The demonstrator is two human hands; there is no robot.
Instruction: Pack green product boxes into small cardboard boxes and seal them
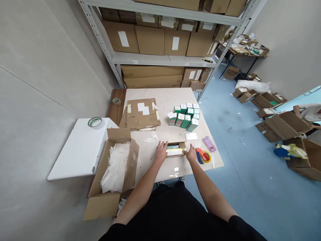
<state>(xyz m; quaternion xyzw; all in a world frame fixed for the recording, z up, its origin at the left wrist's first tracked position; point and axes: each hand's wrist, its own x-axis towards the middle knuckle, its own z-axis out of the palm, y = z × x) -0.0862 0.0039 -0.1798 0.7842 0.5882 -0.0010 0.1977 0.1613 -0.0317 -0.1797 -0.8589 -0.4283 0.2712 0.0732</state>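
Note:
A small cardboard box [175,155] lies near the front of the table, its top partly open with something pale green inside. A strip of yellowish tape and a white label run along its near side. My left hand [161,151] grips the box's left end, fingers bent over the edge. At the right end, my right hand [191,153] holds the corner with its fingers closed on the cardboard. Just right of that hand lies a tape dispenser [203,156] in red, blue and yellow. A white card [191,136] rests behind the box.
Several green-and-white boxes [186,121] stand at the back right of the table [150,170]. Flattened cardboard [141,117] lies back left. An open carton [131,167] with white packing material stands left, beside a white surface [72,150] bearing a tape roll [94,122]. Loaded shelves [160,59] rise behind.

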